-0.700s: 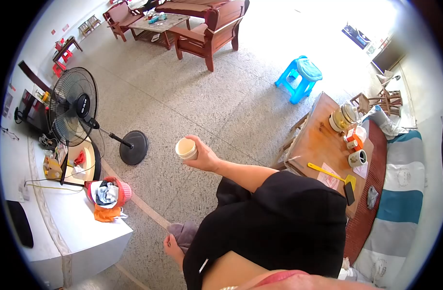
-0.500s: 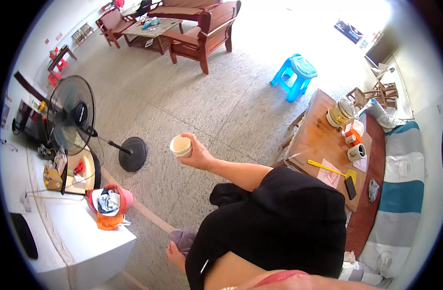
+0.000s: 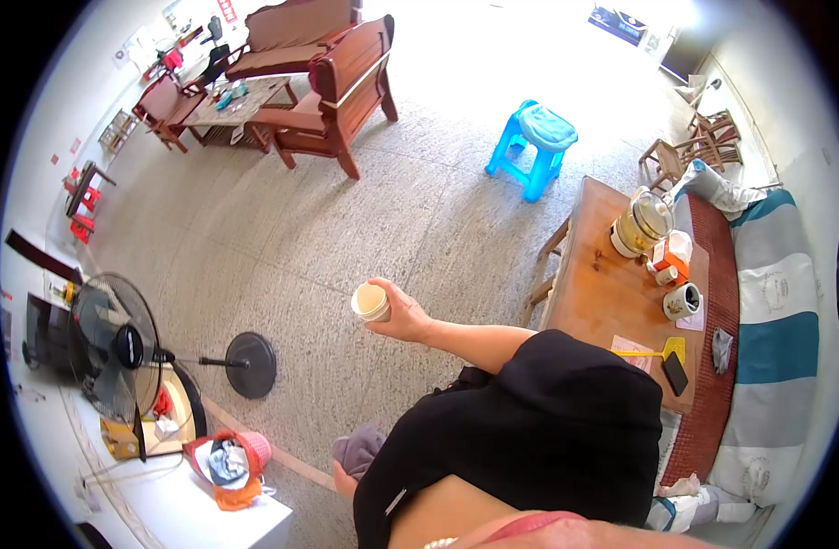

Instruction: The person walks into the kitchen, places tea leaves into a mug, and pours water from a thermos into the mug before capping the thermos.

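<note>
Floor [image 3: 337,220], grey and speckled with straight joints, spreads beneath you and out across the room. Close on your left, a white cabinet [image 3: 177,508] bears a red basket [image 3: 258,448] with crumpled pale stuff inside, an orange bag [image 3: 238,497] touching it. On your right stands a brown wooden table [image 3: 570,316]; a black phone [image 3: 676,374] and a yellow swatter [image 3: 676,348] lie at its near end, and farther along sit a patterned pot [image 3: 681,301], an orange box [image 3: 668,260] and a glass kettle [image 3: 646,224]. Past the basket rises a standing fan [image 3: 117,346] with a round black base. Farther off you have a blue stool [image 3: 534,151], and beyond it, to the left, a wooden armchair [image 3: 332,105] and a sofa [image 3: 291,37] beside a low table [image 3: 254,96].

Your left hand [image 3: 345,479], low against your black clothing, is gripping a grey-purple cloth [image 3: 358,448], most of its fingers hidden. Your right arm reaches forward, bare below the sleeve, and your right hand [image 3: 403,316] is wrapped around a pale cup [image 3: 372,301], mouth tilted towards you, held in the air over the floor.
</note>
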Available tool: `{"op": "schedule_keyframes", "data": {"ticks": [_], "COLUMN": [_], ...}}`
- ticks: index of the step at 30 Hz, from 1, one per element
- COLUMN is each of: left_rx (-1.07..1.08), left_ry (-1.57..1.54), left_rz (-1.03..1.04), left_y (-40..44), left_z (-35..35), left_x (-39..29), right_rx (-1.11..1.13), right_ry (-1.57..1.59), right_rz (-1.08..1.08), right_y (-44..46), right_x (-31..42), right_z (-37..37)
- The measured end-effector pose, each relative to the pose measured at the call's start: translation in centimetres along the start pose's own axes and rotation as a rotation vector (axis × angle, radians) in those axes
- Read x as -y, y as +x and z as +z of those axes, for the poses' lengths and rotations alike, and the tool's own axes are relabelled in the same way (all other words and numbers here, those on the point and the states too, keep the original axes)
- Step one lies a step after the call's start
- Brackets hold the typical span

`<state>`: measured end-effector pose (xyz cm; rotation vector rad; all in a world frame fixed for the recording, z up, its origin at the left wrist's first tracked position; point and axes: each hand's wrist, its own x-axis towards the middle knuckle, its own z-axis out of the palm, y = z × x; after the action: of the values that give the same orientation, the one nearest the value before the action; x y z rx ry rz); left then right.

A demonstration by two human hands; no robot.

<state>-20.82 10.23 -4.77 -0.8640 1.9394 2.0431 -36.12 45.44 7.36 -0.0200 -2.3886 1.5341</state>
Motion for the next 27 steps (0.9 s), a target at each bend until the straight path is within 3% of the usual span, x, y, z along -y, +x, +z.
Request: {"op": "schedule_keyframes", "data": {"ticks": [4, 11, 13, 18, 20, 22, 24, 27], "left_rx": [0.017, -0.022, -0.028, -0.049, -0.061, -0.047, 0.060, 0.116], "left_ry": [0.316, 0.925, 1.063, 1.251, 1.146, 0.841, 0.724, 0.649], "left_rz": [-0.088, -0.070, -0.055, 0.057, 0.206, 0.406, 0.542, 0.678], "left_y": [4.2, 15.2, 19.2, 30.6, 35.7, 41.8, 48.2, 50.5], "left_z": [3.6, 6.4, 7.3, 12.9, 18.4, 26.4, 34.9, 49.4], "left_x": [-2.6, -7.6, -9.8, -17.2, -20.6, -23.3, -26.1, -29.9], "right_rx": [-0.155, -0.584, -0.689, -0.968, -1.056, -1.122, -1.198, -1.249], "right_ry": [-0.014, 0.042, -0.219, -0.449, -0.503, -0.550, -0.545, -0.626], "right_rz": [0.093, 0.226, 0.259, 0.393, 0.427, 0.524, 0.588, 0.710], "right_y": [4.4, 12.2, 13.3, 14.7, 14.2, 13.5, 13.2, 13.3], "right_x": [-3.2, -13.1, -16.2, -19.7, -21.7, -23.0, -24.3, -27.7], "right_z": [-4.0, -8.2, -10.7, -15.8, -18.0, -19.3, -19.6, -20.9]}}
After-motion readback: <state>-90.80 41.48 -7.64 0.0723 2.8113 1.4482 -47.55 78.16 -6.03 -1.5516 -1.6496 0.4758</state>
